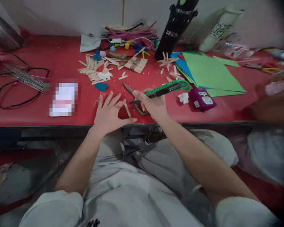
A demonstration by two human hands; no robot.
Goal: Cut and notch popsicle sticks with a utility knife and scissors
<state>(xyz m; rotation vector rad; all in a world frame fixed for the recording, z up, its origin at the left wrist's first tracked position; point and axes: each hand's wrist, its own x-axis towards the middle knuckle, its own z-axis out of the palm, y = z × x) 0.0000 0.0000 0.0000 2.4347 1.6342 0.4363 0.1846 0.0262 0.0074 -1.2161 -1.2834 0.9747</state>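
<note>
My left hand [107, 113] rests on the red table with its fingers spread. Between its index fingertip and thumb stands a short wooden craft stick [127, 110], near the front edge. In my right hand [155, 106] is a green and black box cutter [164, 89], its dark tip pointing left towards the stick. A pair of scissors shows by the same hand: a pointed grey blade [128, 87] beyond the thumb and a green handle loop [140, 110] below. Whether the fingers also grip the scissors I cannot tell. A blue scrap [101, 86] lies just beyond my left hand.
Loose craft sticks [92, 69] and a bundle of sticks [137, 65] lie behind my hands. Green paper sheets [210, 72], a purple cube [202, 99] and a black bottle [171, 34] are rightward. A phone [63, 99] lies left. Another person's arm [272, 102] rests far right.
</note>
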